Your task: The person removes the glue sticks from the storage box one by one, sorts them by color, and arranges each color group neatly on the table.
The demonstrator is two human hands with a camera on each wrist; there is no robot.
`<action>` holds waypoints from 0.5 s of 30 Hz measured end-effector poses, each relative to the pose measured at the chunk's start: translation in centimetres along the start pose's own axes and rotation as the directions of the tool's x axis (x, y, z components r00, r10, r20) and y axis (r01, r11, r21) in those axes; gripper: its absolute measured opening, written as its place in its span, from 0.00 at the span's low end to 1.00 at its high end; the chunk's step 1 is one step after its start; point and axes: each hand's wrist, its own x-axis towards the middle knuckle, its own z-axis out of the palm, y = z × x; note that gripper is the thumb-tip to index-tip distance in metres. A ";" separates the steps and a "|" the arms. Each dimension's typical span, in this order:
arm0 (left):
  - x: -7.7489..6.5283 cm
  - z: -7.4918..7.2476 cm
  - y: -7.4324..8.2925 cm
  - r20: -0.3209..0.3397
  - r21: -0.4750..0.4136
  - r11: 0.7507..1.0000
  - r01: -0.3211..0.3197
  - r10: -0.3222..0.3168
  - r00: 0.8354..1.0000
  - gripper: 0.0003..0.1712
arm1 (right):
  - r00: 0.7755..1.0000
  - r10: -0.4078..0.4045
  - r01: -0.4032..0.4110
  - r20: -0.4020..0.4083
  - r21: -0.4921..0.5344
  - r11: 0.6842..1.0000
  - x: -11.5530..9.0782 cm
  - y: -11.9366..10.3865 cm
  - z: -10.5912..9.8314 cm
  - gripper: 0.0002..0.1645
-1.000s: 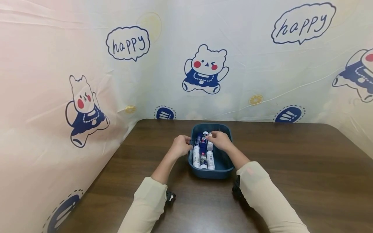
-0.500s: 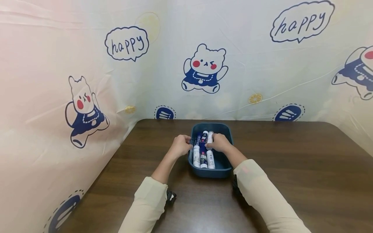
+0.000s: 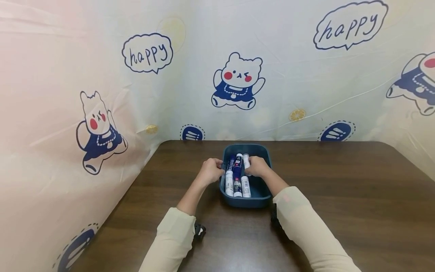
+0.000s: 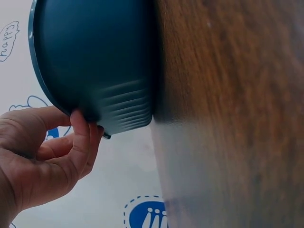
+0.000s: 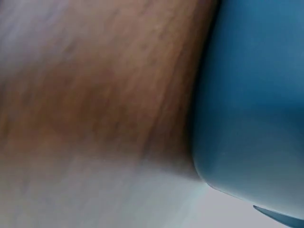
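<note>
A dark blue plastic bin [image 3: 246, 203] stands on the table with several glue sticks in two rows, some white, some dark blue with white ends. My left hand [image 3: 210, 171] holds the bin's left rim; in the left wrist view its thumb and fingers pinch the rim [image 4: 40, 71]. Inside the bin, my right hand [image 3: 258, 167] grips a white glue stick [image 3: 246, 158] in the far row. That stick leans slightly, its lower end partly covered by the fingers. Nearer the front lie another white glue stick [image 3: 246, 186] and a dark blue one [image 3: 237, 186].
The brown wooden table [image 3: 340, 196] extends on both sides of the bin. Behind it hangs a printed cloth [image 3: 278, 75] with cartoon bears. The right wrist view shows only the bin's outer wall [image 5: 256, 104], blurred table and cloth; the right hand is outside that view.
My right hand has shifted from the white glue stick's far end to its nearer end, and the stick now leans more. The left hand stays on the rim.
</note>
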 end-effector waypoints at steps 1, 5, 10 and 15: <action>0.0 0.0 0.0 0.000 0.000 1.000 0.001 -0.001 1.000 0.22 | 1.000 0.007 -0.007 0.001 0.009 1.000 0.0 0.0 -0.1 0.32; -0.2 0.2 0.1 -0.005 0.001 1.000 0.004 -0.004 1.000 0.22 | 1.000 0.028 -0.028 0.009 0.048 0.998 -0.1 0.1 -0.4 0.32; -0.1 0.2 0.1 -0.008 0.004 1.000 0.006 -0.006 1.000 0.22 | 0.998 0.049 -0.054 0.029 0.193 0.980 -0.4 0.0 -0.7 0.31; -0.2 0.1 0.1 -0.006 -0.003 1.000 0.008 -0.008 1.000 0.22 | 0.996 0.076 -0.089 0.047 0.377 0.922 -0.4 0.0 -0.8 0.32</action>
